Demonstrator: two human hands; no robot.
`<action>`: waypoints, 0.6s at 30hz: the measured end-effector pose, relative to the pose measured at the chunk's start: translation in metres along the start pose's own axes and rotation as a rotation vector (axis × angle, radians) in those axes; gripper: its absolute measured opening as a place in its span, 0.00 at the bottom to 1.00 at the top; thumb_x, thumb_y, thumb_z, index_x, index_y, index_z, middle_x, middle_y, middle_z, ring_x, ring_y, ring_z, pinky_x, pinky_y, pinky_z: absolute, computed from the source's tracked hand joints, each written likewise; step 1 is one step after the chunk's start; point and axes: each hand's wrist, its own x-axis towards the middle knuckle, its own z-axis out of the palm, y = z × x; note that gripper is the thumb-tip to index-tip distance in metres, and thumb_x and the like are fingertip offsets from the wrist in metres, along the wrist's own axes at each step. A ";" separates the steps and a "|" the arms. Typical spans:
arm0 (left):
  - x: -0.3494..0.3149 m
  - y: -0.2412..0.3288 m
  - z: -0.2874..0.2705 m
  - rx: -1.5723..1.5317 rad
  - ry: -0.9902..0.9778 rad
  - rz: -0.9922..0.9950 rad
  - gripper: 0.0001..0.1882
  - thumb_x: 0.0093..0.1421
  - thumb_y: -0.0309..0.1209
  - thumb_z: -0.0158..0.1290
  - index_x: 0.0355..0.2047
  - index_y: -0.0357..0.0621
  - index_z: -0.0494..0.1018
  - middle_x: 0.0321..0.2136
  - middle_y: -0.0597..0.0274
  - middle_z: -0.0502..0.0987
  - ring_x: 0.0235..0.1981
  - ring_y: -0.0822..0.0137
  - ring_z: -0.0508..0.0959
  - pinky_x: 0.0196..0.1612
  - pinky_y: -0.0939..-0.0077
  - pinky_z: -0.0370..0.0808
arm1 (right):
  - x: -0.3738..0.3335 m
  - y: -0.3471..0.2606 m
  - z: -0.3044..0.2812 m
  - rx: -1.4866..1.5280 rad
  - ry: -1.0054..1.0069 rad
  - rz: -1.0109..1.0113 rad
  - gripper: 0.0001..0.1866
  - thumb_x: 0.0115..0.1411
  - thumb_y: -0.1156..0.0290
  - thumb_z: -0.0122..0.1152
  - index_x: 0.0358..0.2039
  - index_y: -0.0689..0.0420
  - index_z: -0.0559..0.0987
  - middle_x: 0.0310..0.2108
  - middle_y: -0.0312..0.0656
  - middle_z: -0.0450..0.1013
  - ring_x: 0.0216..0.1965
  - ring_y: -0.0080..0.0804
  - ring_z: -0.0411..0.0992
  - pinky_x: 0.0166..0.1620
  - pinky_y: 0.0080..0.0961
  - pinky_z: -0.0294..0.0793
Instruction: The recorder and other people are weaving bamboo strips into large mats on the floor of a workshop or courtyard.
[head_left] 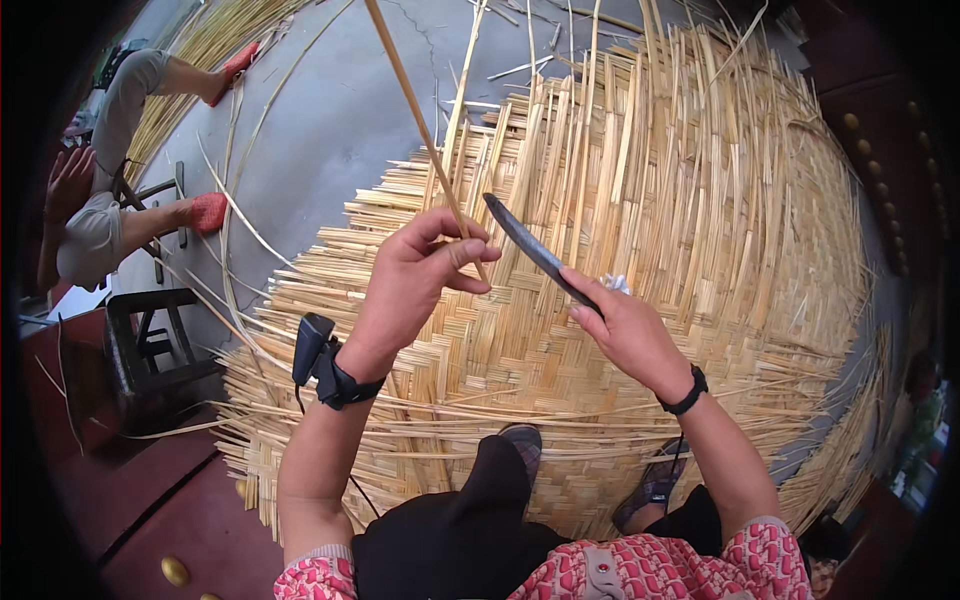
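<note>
My left hand (415, 275) pinches a long, thin reed strip (410, 95) near its lower end, between thumb and fingers. The strip slants up and away to the far left. My right hand (635, 340) is wrapped round the near end of a dark, slightly curved bar-like tool (530, 245); its exact kind is unclear. The tool's rounded tip points toward the strip, apart from it. A bit of white material (616, 284) shows beside my right fingers. Beneath both hands spreads a large woven reed mat (530, 365), with many loose strip ends sticking out at its left and far edges.
My shoes (655, 485) rest on the mat. To the left stands a dark stool (160, 345); beyond it another person sits, with red shoes (208, 213). A bundle of loose reeds (205, 60) lies on the grey floor (335, 130) at far left.
</note>
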 end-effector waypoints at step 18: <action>-0.090 -0.157 0.080 -0.103 0.068 -0.275 0.14 0.56 0.23 0.64 0.37 0.37 0.69 0.24 0.61 0.78 0.23 0.73 0.79 0.25 0.84 0.78 | -0.101 0.025 0.092 0.093 0.315 -0.064 0.08 0.59 0.67 0.65 0.36 0.57 0.80 0.21 0.41 0.74 0.25 0.28 0.75 0.31 0.29 0.72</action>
